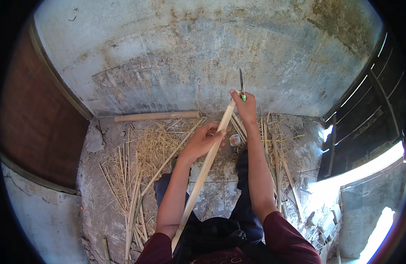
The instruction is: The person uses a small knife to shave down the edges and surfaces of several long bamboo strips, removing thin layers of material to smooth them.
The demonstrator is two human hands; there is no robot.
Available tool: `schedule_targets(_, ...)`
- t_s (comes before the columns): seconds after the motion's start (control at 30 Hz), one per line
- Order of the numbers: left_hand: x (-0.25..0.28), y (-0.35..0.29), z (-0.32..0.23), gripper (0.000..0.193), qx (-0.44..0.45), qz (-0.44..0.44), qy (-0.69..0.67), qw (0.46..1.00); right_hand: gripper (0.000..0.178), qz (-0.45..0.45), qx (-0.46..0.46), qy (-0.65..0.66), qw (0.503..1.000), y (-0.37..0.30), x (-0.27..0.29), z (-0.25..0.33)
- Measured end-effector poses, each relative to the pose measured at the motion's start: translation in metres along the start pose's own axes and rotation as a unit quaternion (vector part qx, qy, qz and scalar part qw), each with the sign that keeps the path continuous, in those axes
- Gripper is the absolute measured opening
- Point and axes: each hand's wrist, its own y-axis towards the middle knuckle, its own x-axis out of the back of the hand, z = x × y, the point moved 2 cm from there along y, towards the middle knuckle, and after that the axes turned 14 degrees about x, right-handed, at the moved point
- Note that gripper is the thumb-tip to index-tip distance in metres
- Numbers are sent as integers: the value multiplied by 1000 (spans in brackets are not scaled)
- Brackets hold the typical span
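A long, pale strip of split bamboo [203, 171] slants from my lap up toward the wall. My left hand [205, 141] is closed around its upper middle, with the thumb lying across the strip. At the strip's far end, my right hand [244, 105] grips a knife [242, 81] with a green handle, its narrow blade pointing up and away from me. The thumb of that hand rests close to the strip's tip. My right fingers hide most of the knife's handle.
A bamboo pole [156, 116] lies along the foot of the stained wall [189, 57]. Curly shavings [154, 147] are heaped on the left floor, beside several thin bamboo strips [132, 207]. More strips [280, 176] lie to the right. A small white packet [235, 140] sits between my legs.
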Motion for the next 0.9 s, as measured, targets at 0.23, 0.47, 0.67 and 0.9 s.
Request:
schedule_targets(0.23, 20, 5, 8, 26, 8, -15, 76, 997, 45, 82, -24, -16, 996, 4, 15, 11)
schedule_targets(0.47, 20, 2, 2, 26, -33, -30, 21, 999, 45, 156, -74, -4, 985, 12, 72, 40)
schedule_targets(0.67, 19, 1, 2, 26, -19, -38, 1, 999, 33, 232, -14, -70, 970, -4, 92, 73)
schedule_targets(0.9, 22, 10, 13, 27, -26, -74, 47, 996, 24, 310, -11, -168, 936, -20, 114, 118)
